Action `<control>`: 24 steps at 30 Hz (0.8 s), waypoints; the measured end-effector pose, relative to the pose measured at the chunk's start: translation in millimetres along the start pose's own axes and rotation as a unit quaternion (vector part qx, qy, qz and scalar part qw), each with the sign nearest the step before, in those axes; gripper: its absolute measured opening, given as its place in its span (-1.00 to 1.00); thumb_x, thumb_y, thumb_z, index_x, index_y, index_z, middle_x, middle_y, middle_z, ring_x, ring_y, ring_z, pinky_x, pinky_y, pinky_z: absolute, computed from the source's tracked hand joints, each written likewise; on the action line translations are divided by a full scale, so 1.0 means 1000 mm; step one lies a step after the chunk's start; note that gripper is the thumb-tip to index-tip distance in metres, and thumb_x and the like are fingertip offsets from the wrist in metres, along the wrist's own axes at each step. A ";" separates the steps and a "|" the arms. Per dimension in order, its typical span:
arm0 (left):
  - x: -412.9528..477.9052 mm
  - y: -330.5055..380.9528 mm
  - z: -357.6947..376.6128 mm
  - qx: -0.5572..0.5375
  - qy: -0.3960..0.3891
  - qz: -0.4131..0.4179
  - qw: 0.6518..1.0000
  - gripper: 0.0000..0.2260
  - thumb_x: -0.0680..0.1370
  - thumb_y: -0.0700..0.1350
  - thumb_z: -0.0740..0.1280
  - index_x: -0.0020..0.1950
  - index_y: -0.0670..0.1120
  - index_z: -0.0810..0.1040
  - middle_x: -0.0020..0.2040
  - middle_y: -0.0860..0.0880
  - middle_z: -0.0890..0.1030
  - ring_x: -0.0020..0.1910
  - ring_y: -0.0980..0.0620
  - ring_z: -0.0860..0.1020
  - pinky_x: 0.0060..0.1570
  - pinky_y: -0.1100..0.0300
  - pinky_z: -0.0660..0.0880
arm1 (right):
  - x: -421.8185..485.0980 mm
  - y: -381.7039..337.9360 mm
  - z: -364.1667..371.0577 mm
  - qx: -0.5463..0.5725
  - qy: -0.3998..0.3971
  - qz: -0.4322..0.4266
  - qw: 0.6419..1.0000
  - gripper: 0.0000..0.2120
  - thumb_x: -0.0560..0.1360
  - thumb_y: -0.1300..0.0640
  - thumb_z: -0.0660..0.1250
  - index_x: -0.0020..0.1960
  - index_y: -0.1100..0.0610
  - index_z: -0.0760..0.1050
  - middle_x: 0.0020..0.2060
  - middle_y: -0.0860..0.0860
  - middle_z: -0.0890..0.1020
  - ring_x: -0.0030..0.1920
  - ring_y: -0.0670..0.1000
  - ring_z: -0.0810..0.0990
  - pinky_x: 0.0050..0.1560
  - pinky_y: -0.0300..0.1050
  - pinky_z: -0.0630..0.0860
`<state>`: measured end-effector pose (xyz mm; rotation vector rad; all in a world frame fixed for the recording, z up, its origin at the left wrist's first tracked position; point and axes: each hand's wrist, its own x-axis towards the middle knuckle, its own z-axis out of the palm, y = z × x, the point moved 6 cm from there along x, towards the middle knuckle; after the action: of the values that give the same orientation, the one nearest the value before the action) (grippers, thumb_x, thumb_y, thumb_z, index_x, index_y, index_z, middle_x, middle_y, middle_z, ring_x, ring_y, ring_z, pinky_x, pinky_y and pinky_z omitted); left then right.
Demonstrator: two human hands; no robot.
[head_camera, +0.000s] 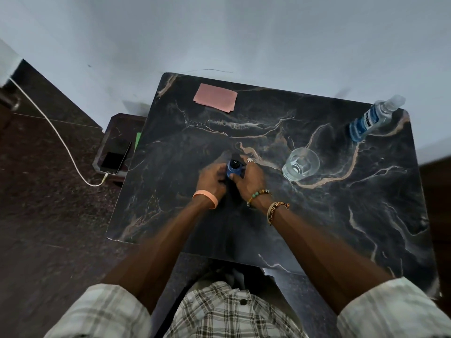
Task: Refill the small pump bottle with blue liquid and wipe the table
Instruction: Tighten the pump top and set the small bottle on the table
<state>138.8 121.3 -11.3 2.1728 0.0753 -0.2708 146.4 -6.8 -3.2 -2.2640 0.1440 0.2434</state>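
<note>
Phone: lies on a low stand just left of the surface with a white cable plugged in. Liquid running off that edge could likely reach it.
Pink cloth: lies flat at the far edge, well apart from the hands, so a spill would probably spread before it could be fetched.
Left grip: fingers are curled round the small bottle's left side, clamped on it.
Small bottle: blue with a dark top, standing mid-surface between both hands. I cannot tell whether the pump head is on or off. It looks narrow and light, so a hard twist may tip it.
Right grip: clamped on the small bottle's right side. If both hands let go together, it may topple.
Glass: clear, near the right hand. A careless reach toward the far corner could knock it.
Big bottle: holds blue liquid and stands close to the far right corner. A pour into the small neck may well overshoot.
</note>
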 end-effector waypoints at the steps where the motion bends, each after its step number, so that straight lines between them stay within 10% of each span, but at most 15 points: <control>1: 0.000 0.002 0.002 -0.014 -0.005 0.003 1.000 -0.49 0.32 -0.51 0.27 0.18 -0.11 0.58 0.04 0.02 0.65 0.05 0.04 0.60 -0.04 0.47 0.46 | 0.000 0.000 -0.002 0.000 0.001 -0.005 1.000 -0.67 0.46 0.19 0.41 0.18 0.26 0.48 0.06 0.18 0.60 0.09 0.16 0.55 -0.06 -0.24 0.32; 15: 0.024 0.146 0.032 -0.166 -0.012 0.143 0.976 -0.54 0.27 0.04 0.49 0.15 0.19 0.49 0.07 0.03 0.62 0.01 0.08 0.62 -0.03 0.01 0.61 | -0.019 -0.019 -0.163 0.082 0.237 -0.056 0.966 -0.63 0.35 -0.07 0.50 0.06 0.01 0.46 -0.06 -0.06 0.60 -0.07 -0.10 0.59 -0.05 -0.07 0.58; 24: 0.000 0.249 0.083 -0.300 -0.200 0.181 0.915 -0.45 0.25 -0.30 0.59 0.21 -0.19 0.53 0.01 -0.14 0.67 -0.03 -0.05 0.66 -0.01 -0.03 0.61 | -0.055 -0.004 -0.266 0.171 0.292 -0.110 0.934 -0.41 0.46 -0.06 0.43 0.40 0.07 0.34 0.08 -0.04 0.67 0.07 -0.10 0.65 0.10 -0.02 0.59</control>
<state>163.2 -90.1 141.5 1.4498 -0.4228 -0.4093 127.2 -205.9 180.0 -1.9178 0.2209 -0.5436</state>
